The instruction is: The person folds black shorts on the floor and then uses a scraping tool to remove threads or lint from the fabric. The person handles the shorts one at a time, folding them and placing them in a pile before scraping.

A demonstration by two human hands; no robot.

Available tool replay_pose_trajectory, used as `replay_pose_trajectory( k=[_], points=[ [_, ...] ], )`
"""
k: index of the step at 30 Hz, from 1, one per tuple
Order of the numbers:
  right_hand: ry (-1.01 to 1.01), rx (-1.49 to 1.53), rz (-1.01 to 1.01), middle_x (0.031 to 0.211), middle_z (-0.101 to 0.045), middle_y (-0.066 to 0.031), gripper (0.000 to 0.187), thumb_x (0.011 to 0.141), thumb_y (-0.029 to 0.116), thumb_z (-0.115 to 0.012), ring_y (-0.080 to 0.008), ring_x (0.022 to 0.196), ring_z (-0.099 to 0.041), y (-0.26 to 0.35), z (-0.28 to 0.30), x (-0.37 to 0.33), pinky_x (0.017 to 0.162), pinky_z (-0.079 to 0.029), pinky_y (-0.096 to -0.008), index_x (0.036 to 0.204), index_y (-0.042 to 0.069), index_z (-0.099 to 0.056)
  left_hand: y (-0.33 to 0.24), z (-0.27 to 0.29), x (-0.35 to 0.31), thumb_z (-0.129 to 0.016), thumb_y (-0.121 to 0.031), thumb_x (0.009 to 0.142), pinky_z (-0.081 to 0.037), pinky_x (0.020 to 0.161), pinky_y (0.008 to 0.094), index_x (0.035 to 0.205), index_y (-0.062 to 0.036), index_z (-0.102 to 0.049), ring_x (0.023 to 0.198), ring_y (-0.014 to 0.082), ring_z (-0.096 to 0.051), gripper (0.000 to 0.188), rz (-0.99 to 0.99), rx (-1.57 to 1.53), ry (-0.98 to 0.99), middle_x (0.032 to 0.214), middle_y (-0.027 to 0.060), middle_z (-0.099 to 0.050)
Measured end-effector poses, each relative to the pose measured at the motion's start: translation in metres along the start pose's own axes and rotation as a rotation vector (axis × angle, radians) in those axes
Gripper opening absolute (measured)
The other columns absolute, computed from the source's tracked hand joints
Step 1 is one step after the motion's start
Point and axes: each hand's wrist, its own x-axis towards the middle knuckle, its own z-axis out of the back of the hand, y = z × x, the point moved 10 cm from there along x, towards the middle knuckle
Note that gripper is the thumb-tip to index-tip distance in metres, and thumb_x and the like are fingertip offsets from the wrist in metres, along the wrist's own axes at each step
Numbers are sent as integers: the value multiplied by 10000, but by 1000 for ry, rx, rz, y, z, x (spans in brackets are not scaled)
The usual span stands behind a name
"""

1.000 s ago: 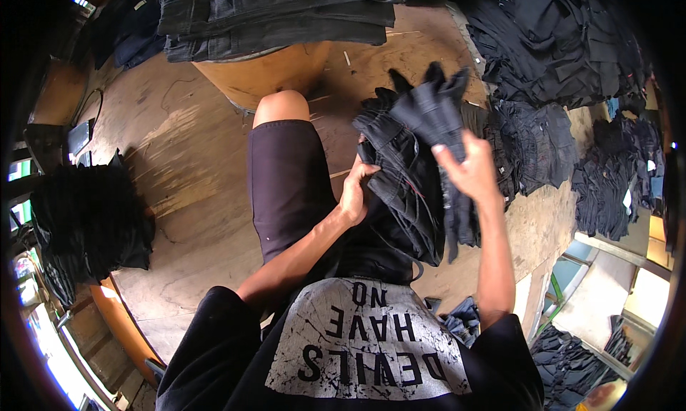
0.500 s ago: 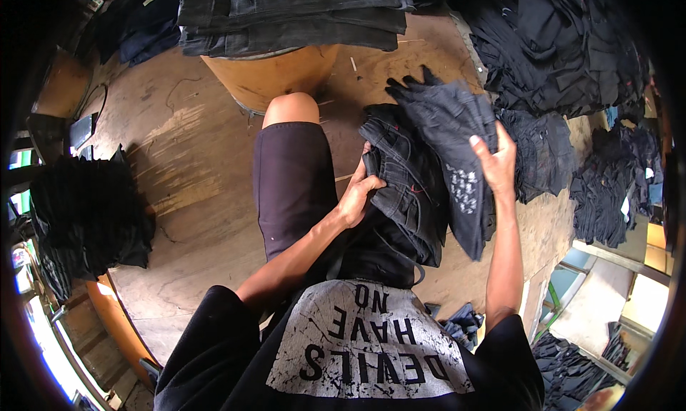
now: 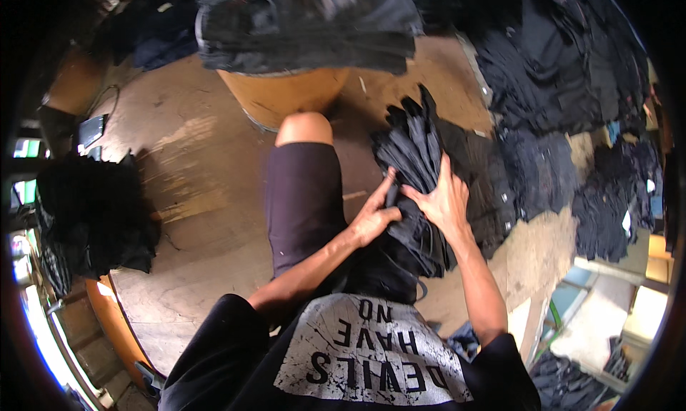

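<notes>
A bundle of black denim pieces [image 3: 413,150] lies gathered over my lap, its layers fanned at the far end. My left hand [image 3: 374,220] grips the bundle's left edge, thumb pointing inward. From the right, my right hand [image 3: 444,202] is closed round the same bundle, with its thumb across the top layers. Both hands are close together, and the fabric runs on below them toward my shirt. More dark cloth [image 3: 482,182] lies just right of my right hand.
Ahead, folded black denim [image 3: 307,32] rests on an orange-brown drum [image 3: 286,89]. Large heaps of dark garments [image 3: 564,53] fill the far right. A black pile [image 3: 96,214] sits at left on the wooden floor [image 3: 193,246]. Shelving [image 3: 593,304] stands lower right.
My right hand has moved left, toward my left hand, and now grips the fanned bundle over my lap. The chalk-marked cloth it held is no longer seen in it. The view shifts slightly.
</notes>
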Motion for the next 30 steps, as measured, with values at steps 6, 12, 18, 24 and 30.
replay_pose_trajectory(
  k=[6, 12, 18, 24, 30],
  points=[
    [-116, 655, 120, 1144, -819, -167, 590, 832, 136, -903, -234, 1066, -778, -51, 31, 44, 989, -584, -390, 1334, -50, -657, -22, -4, 3, -596, 97, 831, -332, 1259, 345, 1747, -162, -274, 1543, 231, -390, 1005, -84, -57, 66, 1699, 97, -366],
    [-201, 524, -160, 1562, -573, -310, 1003, 799, 230, -940, -353, 1470, -542, -181, 166, 155, 1259, -378, -403, 1556, -208, -448, 8, 42, 3, -582, 71, 825, -488, 1046, 330, 1700, -268, -343, 1232, 204, -527, 969, 143, -211, -155, 1506, 95, -457],
    [-530, 167, 274, 1472, -663, -242, 830, 890, 212, -921, -272, 1349, -626, -51, 383, 244, 1174, -481, -396, 1520, -161, -530, 16, 60, 8, -593, 23, 816, -488, 1072, 363, 1667, -268, -377, 1270, 245, -514, 925, 121, -301, -190, 1506, 99, -458],
    [-773, 199, 747, 1302, -789, -152, 674, 915, 309, -912, -200, 1100, -749, 126, 451, 249, 989, -577, -347, 1420, -58, -658, 17, 67, 12, -791, -99, 876, -471, 1161, 404, 1678, -172, -341, 1396, 267, -531, 922, 134, -339, -232, 1549, 120, -504],
    [-765, 181, 978, 1335, -763, -209, 724, 822, 225, -923, -385, 1097, -782, 263, 261, 216, 996, -625, -426, 1480, 83, -657, 28, 76, 16, -972, -131, 820, -428, 1236, 419, 1689, -54, -253, 1383, 278, -588, 1131, 151, -129, -301, 1509, 139, -596]
  ],
)
